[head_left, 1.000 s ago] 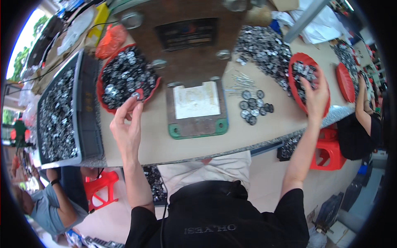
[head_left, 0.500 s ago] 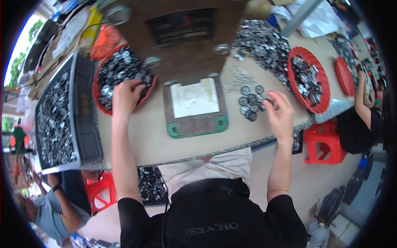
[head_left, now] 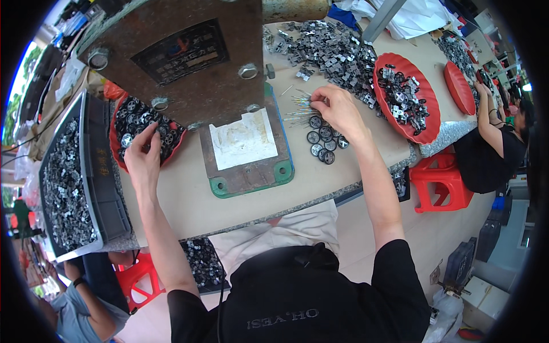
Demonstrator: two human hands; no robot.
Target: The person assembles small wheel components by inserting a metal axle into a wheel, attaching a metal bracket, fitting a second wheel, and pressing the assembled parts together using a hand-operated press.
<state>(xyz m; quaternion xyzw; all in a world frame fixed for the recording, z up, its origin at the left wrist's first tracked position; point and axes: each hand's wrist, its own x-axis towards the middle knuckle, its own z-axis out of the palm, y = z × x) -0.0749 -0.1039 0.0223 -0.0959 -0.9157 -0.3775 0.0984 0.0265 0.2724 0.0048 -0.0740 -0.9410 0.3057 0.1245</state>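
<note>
Reaching into the thin metal pins [head_left: 298,108], the right hand [head_left: 338,110] pinches at them with its fingertips bunched together. The pins lie in a loose fan on the table [head_left: 189,208], just to the right of the press [head_left: 189,63]. They look light, stiff and slippery, so I think it is best to nip one near its middle with two fingertips.

Just below the pins sit some small round black wheels [head_left: 323,140], lying flat in a little group. They look hard and light too.

The left hand [head_left: 143,160] is left of the press. Its fingers are spread and curl down onto more round black parts in a red dish [head_left: 174,150]. I cannot tell if it has one yet.

The press is big, brown and rusty. A dark rectangular plate [head_left: 180,51] is bolted to its front. A white square pad [head_left: 243,139] lies on its green-edged base.

Further left of the press stands a grey crate [head_left: 106,188] full of small metal bits. Right of the press a heap of silver parts [head_left: 326,48] lies beside another red dish [head_left: 426,123]. Beyond that dish, another person [head_left: 492,148] sits by a red stool [head_left: 440,183].
</note>
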